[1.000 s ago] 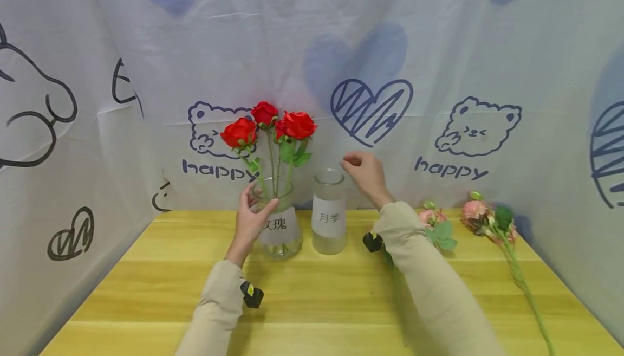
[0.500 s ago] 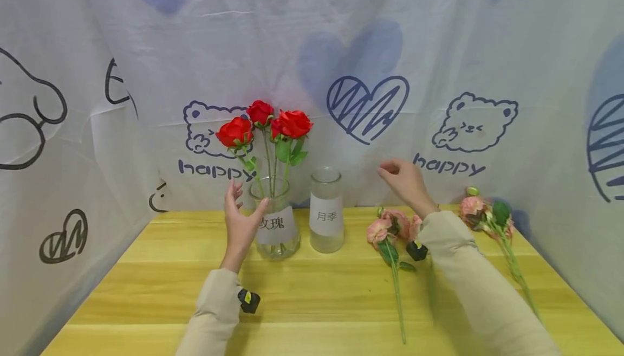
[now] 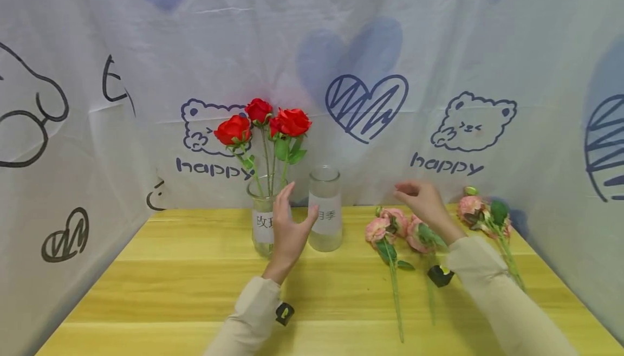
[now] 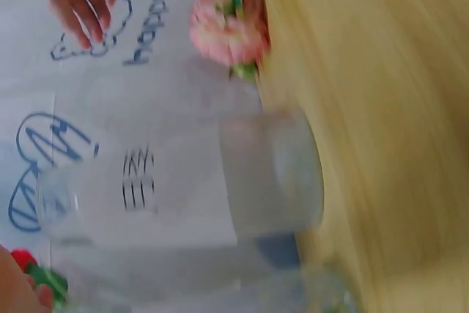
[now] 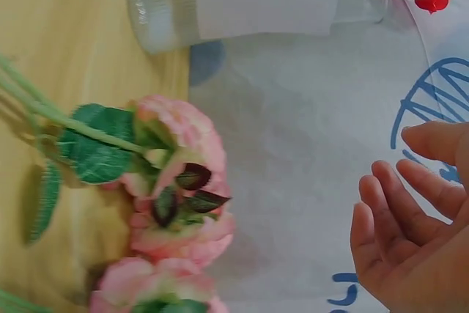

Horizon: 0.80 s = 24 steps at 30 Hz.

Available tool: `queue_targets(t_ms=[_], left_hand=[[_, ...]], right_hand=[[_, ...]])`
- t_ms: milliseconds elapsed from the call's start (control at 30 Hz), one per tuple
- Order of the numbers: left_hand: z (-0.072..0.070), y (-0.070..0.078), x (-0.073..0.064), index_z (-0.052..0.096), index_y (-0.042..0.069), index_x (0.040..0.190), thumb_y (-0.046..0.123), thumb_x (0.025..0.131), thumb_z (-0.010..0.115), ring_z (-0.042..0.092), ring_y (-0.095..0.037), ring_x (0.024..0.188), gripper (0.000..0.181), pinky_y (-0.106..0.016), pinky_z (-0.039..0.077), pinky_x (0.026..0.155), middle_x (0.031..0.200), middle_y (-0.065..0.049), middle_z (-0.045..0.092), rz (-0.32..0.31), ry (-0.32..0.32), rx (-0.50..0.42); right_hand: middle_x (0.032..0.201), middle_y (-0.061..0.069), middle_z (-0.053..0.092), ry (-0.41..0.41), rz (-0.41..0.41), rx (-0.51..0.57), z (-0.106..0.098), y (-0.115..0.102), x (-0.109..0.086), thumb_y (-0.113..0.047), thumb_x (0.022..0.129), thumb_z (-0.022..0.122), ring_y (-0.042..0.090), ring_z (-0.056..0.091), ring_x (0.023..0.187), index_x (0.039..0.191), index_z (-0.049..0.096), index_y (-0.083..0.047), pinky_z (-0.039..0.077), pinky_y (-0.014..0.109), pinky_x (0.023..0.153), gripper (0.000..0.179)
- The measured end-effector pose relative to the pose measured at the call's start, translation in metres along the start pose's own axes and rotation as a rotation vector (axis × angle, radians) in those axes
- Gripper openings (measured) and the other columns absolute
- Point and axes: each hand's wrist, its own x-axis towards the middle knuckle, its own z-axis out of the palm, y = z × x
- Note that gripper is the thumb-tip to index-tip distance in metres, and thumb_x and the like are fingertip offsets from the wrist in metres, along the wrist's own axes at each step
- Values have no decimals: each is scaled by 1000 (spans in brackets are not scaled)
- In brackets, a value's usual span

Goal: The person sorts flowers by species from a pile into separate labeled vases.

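My left hand (image 3: 292,231), fingers apart and thumb spread, hovers in front of the two glass vases and holds nothing. Behind its fingers stands the wide vase (image 3: 263,226) with several red roses (image 3: 294,122) in it. The straight glass vase (image 3: 325,241), labelled and with water in its lower part, is just right of the thumb; no flower stands in it. Over the pink flowers (image 3: 377,230) lying on the table is my right hand (image 3: 426,204). Its loosely bent fingers (image 5: 399,214) hold nothing in the right wrist view.
More pink flowers (image 3: 470,208) lie at the table's far right, their green stems (image 3: 512,258) toward the front. A white cloth (image 3: 361,166) printed with hearts and bears hangs right behind the wooden table (image 3: 161,280).
My left hand has let go of the rose vase and moved right, in front of both vases. My right hand has moved from above the straight vase rightward and down toward the pink flowers.
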Motion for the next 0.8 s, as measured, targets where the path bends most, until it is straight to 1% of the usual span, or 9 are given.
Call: queue_targets(t_ms=[100,200,267,333,400,500,633,700,800], left_hand=[[11,2,0,40,-5,140,11,80,77,42,-36,124,72,-51,35,105,136,-21,45,-132,-77,0],[21,-3,0,35,-4,144,12,76,82,40,-36,127,84,-50,34,106,139,-22,41,-205,-128,14],[26,-9,-1,31,-4,145,10,72,84,37,-36,129,91,-50,32,108,141,-22,37,-229,-143,10],[31,-13,-1,28,-3,147,9,71,85,34,-36,131,95,-49,30,109,144,-22,34,-250,-146,6],[34,-17,-2,25,-3,147,9,72,84,32,-36,132,97,-50,28,109,145,-21,32,-268,-136,9],[38,-21,0,22,-2,148,7,74,83,31,-37,132,97,-49,29,110,145,-22,30,-302,-120,25],[43,-23,2,21,-5,148,5,75,81,34,-38,130,95,-49,31,108,143,-24,32,-359,-121,71],[45,-24,3,22,-6,147,6,75,82,35,-39,129,94,-49,32,107,142,-25,34,-387,-127,93],[48,-26,2,27,-10,143,8,73,83,38,-41,127,91,-50,34,106,137,-27,39,-402,-130,108]], right_hand=[[115,26,63,-6,17,10,1,5,-8,-13,96,60,37,59,105,120,59,10,50,43,87,34],[115,26,63,-18,30,24,3,11,-17,-14,95,61,38,59,105,120,59,11,51,43,86,35],[114,26,64,-27,29,24,6,16,-23,-14,95,61,38,60,104,120,59,11,51,44,86,36],[113,25,64,-38,36,30,10,21,-28,-14,95,62,38,61,102,120,59,10,52,44,84,35],[111,24,65,-46,44,29,14,27,-33,-14,95,62,37,62,99,120,60,9,54,42,80,34],[110,24,65,-75,71,59,19,36,-40,-12,95,61,36,62,98,120,60,10,55,40,76,33],[110,25,63,-121,100,105,24,47,-47,-8,95,61,36,62,95,121,57,13,56,40,73,34],[109,25,64,-141,99,115,27,52,-51,-8,95,61,36,63,94,120,57,14,57,40,71,33],[106,24,65,-179,103,143,31,57,-56,-7,94,61,34,63,94,119,58,13,57,39,70,32]])
